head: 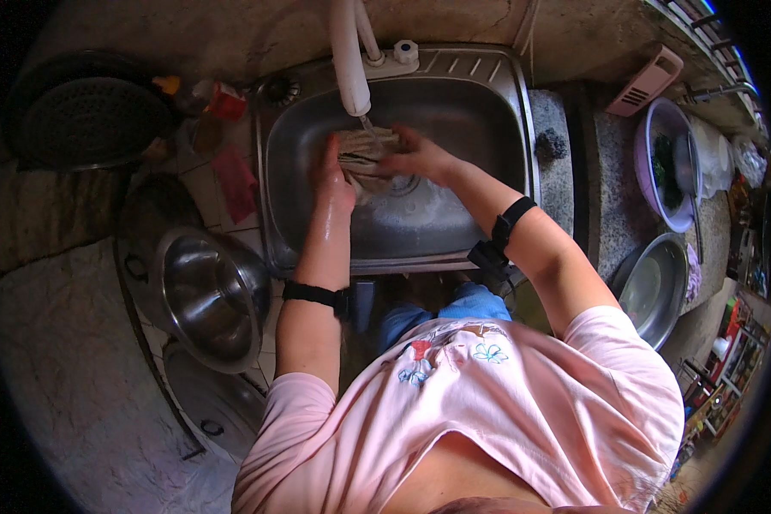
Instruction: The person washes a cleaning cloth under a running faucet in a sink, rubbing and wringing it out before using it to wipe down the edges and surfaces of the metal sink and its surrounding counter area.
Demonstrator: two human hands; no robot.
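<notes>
Both of my hands are over a stainless steel sink [450,238], beneath a white faucet spout [350,77]. Between them is a bunched beige cloth [363,154], and a thin stream of water falls from the spout onto it. My left hand [333,177] grips the cloth along its left side, thumb and fingers partly hidden by the folds. On the other side my right hand [417,154] presses its fingers against the cloth; they look a little blurred. The sink floor below is wet around the drain, which the cloth partly covers.
Left of the sink stand a steel bowl [215,299], a pink cloth [234,183] and a dark perforated basket [90,122]. To the right are a dark scouring pad [551,144], a purple basin [646,154] holding greens and a metal basin [655,295] with liquid.
</notes>
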